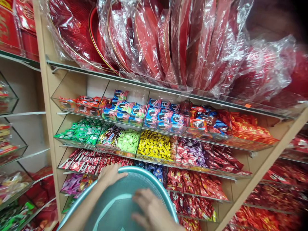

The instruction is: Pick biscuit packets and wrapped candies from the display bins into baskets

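Note:
A teal plastic mesh basket (166,197) stands below me, tilted, its far rim close to the candy shelves. My left hand (110,175) grips that rim at the far left, thumb on the inner side and fingers over the edge, partly hidden. Over the basket's inside hovers my right hand (150,205), smeared by motion, its fingers apart and nothing visible in them. Just beyond the rim lie red-and-white wrapped candies (84,162) and dark blue wrapped ones (156,171). A pale paper-like patch (108,210) shows on the basket's inside.
Clear dividers split the shelves into bins: green candies (81,130), yellow candies (155,144), blue-and-pink snack packs (163,114), orange-red packets (251,128). Red trays in plastic wrap (154,48) crowd the top glass shelf. Wooden uprights (48,122) frame the unit; more shelves flank it.

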Available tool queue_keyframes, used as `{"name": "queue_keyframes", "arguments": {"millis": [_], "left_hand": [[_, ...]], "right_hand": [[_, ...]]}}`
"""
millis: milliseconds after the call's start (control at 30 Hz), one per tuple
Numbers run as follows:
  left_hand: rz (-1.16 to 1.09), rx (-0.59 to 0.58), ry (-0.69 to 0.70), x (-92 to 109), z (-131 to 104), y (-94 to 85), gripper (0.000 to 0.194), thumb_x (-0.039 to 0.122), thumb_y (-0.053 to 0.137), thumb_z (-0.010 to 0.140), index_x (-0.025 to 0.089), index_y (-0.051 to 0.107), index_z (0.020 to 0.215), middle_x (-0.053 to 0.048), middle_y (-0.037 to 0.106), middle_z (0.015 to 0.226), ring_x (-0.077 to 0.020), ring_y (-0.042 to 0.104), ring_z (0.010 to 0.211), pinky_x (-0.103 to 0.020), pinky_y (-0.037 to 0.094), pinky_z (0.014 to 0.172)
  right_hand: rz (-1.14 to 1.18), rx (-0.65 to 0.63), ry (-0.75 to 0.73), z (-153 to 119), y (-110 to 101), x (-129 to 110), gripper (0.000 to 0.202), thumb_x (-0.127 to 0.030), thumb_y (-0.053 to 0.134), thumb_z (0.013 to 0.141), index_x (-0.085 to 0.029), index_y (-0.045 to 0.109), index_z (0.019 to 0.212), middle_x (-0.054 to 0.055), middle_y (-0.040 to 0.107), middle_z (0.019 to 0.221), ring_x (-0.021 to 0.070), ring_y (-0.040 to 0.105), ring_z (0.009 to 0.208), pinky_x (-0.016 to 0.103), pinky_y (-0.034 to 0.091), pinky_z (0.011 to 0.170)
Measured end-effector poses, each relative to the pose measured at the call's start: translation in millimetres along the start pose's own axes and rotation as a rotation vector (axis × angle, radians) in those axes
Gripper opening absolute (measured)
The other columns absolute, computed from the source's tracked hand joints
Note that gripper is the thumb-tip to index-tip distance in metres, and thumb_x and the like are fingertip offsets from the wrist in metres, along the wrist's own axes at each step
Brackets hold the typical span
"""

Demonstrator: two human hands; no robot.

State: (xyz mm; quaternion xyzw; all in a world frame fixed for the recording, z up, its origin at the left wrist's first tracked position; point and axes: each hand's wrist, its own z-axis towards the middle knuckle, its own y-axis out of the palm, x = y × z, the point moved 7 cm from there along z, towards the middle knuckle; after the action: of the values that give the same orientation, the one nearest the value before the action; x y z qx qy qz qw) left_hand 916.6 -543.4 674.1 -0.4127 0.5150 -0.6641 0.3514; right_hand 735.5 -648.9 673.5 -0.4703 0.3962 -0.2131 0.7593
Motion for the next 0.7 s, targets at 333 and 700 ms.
{"name": "queue_keyframes", "arguments": {"millis": [333,700], "left_hand": [[-0.081,0.039,0.023,12.1,-3.6,7.0,0.049,0.063,0.044,0.072,0.024,0.063,0.095,-0.008,0.068,0.091,-0.0279,0.061,0.090,-0.035,0.044,0.075],[-0.120,0.030,-0.017,2.7,-7.9,11.4,0.051,0.065,0.047,0.069,0.025,0.062,0.098,-0.008,0.067,0.098,-0.0274,0.059,0.096,-0.035,0.043,0.079]], "right_hand": [[-0.702,0.493,0.630,47.1,-184.3,134.2,0.035,-0.036,0.039,0.087,-0.013,0.053,0.110,0.014,0.054,0.104,0.0264,0.052,0.098,0.036,0.043,0.081],[-0.694,0.591,0.736,55.3,-153.5,186.2,0.063,-0.057,0.038,0.081,-0.008,0.047,0.119,0.018,0.053,0.105,0.0321,0.049,0.100,0.040,0.039,0.080]]}}
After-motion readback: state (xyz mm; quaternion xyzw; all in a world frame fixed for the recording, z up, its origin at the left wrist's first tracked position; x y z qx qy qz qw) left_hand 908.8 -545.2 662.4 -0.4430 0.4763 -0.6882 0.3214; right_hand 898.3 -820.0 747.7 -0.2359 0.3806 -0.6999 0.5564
